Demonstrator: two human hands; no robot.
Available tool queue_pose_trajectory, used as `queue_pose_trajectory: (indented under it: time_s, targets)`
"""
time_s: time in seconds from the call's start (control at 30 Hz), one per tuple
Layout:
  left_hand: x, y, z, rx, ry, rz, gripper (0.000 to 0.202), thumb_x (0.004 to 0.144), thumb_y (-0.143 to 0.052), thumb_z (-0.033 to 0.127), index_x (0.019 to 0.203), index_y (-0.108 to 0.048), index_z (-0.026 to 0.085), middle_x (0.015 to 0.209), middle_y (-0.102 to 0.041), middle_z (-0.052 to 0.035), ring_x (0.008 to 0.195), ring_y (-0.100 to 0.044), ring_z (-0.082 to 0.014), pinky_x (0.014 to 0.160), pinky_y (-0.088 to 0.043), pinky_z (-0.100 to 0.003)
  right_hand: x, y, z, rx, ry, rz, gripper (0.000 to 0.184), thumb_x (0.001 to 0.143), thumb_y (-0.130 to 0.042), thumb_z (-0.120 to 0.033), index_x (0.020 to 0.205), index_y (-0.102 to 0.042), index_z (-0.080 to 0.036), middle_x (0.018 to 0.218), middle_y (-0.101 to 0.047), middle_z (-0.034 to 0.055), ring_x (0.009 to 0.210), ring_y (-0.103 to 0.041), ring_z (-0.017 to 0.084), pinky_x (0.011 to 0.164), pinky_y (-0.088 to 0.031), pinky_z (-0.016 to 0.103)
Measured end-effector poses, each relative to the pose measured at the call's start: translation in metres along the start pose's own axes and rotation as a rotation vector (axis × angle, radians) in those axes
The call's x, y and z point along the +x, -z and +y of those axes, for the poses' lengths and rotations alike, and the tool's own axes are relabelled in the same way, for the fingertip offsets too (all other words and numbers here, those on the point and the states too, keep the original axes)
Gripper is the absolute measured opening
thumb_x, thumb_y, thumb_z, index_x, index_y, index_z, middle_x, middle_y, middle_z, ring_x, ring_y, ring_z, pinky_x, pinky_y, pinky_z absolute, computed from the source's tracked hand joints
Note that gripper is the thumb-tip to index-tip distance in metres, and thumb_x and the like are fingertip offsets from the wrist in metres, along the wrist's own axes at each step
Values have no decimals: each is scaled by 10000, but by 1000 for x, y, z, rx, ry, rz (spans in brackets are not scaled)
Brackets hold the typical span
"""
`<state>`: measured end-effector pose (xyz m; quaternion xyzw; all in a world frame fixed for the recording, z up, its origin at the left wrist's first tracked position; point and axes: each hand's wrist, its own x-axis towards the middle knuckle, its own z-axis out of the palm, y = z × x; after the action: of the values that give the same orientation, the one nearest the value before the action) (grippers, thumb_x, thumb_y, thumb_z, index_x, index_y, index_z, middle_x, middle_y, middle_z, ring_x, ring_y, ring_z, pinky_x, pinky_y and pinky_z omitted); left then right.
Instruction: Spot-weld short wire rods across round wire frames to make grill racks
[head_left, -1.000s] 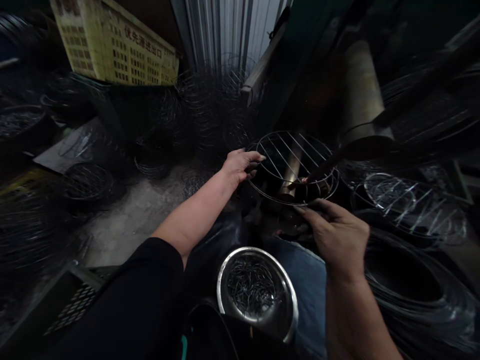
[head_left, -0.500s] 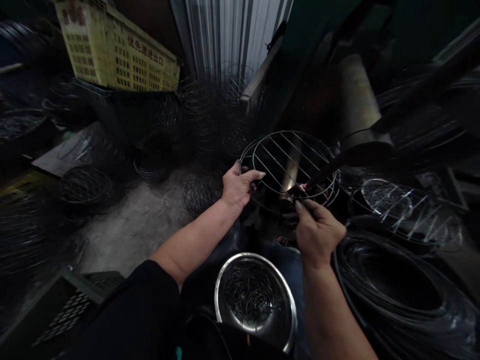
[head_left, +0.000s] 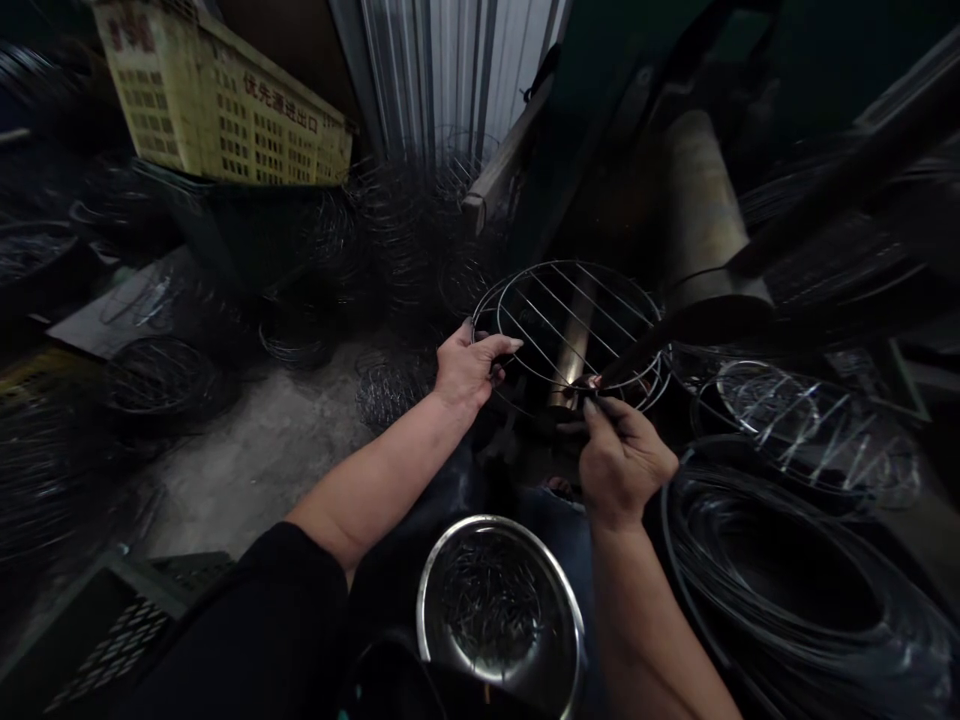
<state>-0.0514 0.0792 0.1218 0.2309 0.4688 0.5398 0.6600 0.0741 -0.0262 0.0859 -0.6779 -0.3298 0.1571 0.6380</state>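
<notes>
My left hand [head_left: 466, 372] is closed on the left rim of a round wire rack [head_left: 577, 262], thumb on top and fingers beneath. The rack has a double ring with several straight cross wires and is held out level in front of me. My right hand [head_left: 628, 460] pinches at its near rim, beside a metal tip; what lies between those fingers is hidden. Under the rack a brass-coloured bar [head_left: 576, 335] slopes down to that same spot. From the right, a dark arm on a thick metal cylinder [head_left: 705, 200] reaches to it.
A steel bowl [head_left: 425, 600] of short wire pieces [head_left: 495, 610] sits at my lap. Coiled black wire [head_left: 780, 570] lies at right beside more wire racks [head_left: 825, 420]. A yellow crate [head_left: 277, 130] rests on a dark bin [head_left: 232, 220] at left. A green crate [head_left: 112, 630] stands lower left.
The whole view has shifted slightly, so most things appear a little further left. Both hands keep their places at the rack, with no clear change in grip.
</notes>
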Motion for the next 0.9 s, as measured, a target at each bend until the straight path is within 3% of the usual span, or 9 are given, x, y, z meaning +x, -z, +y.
queue_pose_trajectory:
  time_s: [0.27, 0.37, 0.6, 0.77, 0.9]
  targets:
    - [2, -4, 2, 15, 28, 10, 384, 474, -769, 94, 753, -524, 193, 619, -530, 60, 532, -489, -78, 467, -310, -210, 6, 3, -9, 69, -99, -42, 249, 690, -759, -396, 799, -748, -172, 687, -716, 24, 492, -649, 172, 515, -553, 291]
    - [2, -5, 2, 17, 40, 25, 372, 488, -757, 76, 728, -499, 194, 601, -523, 59, 521, -485, -78, 463, -298, -207, 5, 14, -7, 19, -141, -106, 301, 672, -809, -402, 854, -784, -163, 619, -682, -3, 441, -597, 142, 439, -496, 250]
    - [7, -4, -1, -15, 40, 11, 399, 499, -753, 58, 775, -505, 206, 571, -507, 68, 495, -453, -79, 452, -256, -202, -3, 18, -8, 47, -217, -69, 341, 641, -856, -391, 871, -792, -148, 514, -640, -23, 314, -499, 117, 317, -416, 233]
    - [6, -5, -1, -12, 52, 8, 406, 515, -770, 37, 794, -518, 193, 600, -511, 60, 542, -474, -81, 468, -265, -194, 1, 13, -9, 186, -242, -31, 293, 542, -890, -308, 748, -749, -152, 553, -656, -20, 355, -564, 141, 320, -439, 237]
    - [0, -6, -2, 30, 45, 32, 326, 601, -761, 56, 766, -512, 186, 604, -491, 52, 545, -448, -80, 492, -293, -203, 5, 14, -6, 185, -242, -64, 264, 574, -868, -272, 773, -744, -151, 565, -643, -35, 410, -588, 134, 353, -442, 219]
